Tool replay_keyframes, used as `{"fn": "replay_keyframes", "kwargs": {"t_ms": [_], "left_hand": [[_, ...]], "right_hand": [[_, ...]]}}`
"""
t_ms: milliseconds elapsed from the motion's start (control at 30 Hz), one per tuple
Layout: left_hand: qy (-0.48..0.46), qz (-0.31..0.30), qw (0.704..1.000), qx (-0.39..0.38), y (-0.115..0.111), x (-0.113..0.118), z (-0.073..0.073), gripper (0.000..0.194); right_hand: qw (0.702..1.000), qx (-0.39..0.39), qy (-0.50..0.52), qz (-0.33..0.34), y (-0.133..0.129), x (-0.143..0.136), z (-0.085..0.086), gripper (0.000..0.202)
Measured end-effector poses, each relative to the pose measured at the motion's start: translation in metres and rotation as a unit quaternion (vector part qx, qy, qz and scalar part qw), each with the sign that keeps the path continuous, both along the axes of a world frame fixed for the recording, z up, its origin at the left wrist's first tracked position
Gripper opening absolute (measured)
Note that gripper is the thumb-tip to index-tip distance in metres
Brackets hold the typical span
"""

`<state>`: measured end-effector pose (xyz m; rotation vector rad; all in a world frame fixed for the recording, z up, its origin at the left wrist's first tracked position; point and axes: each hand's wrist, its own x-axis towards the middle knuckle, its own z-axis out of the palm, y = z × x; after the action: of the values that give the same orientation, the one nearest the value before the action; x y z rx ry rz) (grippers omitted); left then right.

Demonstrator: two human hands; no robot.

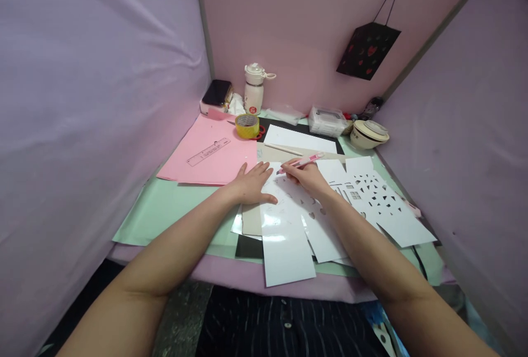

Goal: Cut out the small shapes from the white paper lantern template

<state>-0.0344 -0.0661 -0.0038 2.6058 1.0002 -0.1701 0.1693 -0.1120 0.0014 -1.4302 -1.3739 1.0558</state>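
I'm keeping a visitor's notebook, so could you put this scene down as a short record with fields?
Left hand: spread flat, thumb over a glossy white sheet
Right hand: gripping a pink pen-like tool, tip at that sheet
Cut-out sheet: white, small holes cut through, right of the right forearm
Pink paper: on the left, clear ruler on top
Tape roll: yellow, red-handled scissors partly behind it
Back of table: white bottle, clear box
Hanging: black piece with red hearts
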Motion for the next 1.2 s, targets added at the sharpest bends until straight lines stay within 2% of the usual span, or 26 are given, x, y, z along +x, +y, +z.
{"fn": "replay_keyframes", "kwargs": {"t_ms": [67,267,567,1200], "left_hand": [[-0.001,0.0,1.0,0.001,0.0,0.0,0.0,0.102],[0.004,-0.002,1.0,0.001,0.0,0.0,0.001,0.104],[0.011,0.004,1.0,-0.005,-0.003,0.001,0.007,0.099],[0.009,0.008,1.0,-0.009,-0.002,0.002,0.006,0.099]], "right_hand": [[1.0,-0.006,-0.024,0.007,0.004,0.0,0.0,0.024],[0.996,0.005,-0.079,-0.044,0.009,-0.007,-0.011,0.007],[0.994,-0.012,-0.1,-0.03,0.006,-0.006,-0.007,0.007],[0.995,-0.007,-0.1,-0.016,0.009,-0.005,-0.012,0.012]]}}
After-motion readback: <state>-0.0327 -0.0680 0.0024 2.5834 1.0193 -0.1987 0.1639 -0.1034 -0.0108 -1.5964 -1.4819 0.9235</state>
